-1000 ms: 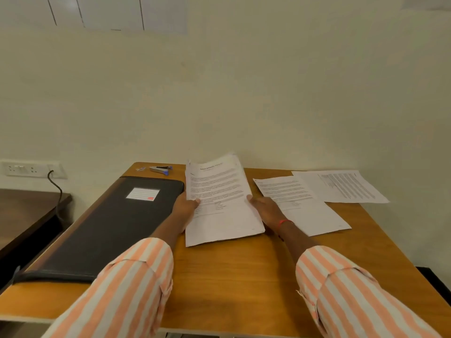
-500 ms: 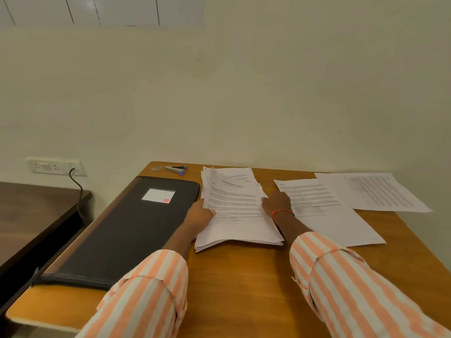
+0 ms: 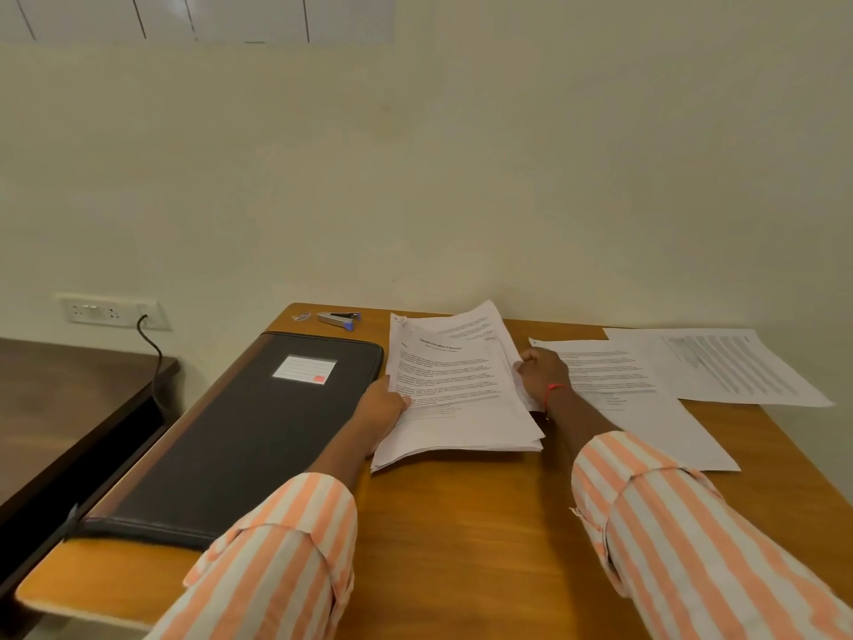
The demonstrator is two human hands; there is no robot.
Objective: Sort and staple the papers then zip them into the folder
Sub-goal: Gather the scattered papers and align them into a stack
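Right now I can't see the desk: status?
Left hand and right hand each grip the paper stack. Stapler untouched. Folder zipped. Nothing obstructing.

The print on the stack of papers [image 3: 454,390] is too blurred to read, as is the folder [image 3: 240,436] label. The left hand [image 3: 383,404] hides the stack's left edge; both sleeves run off the bottom edge.
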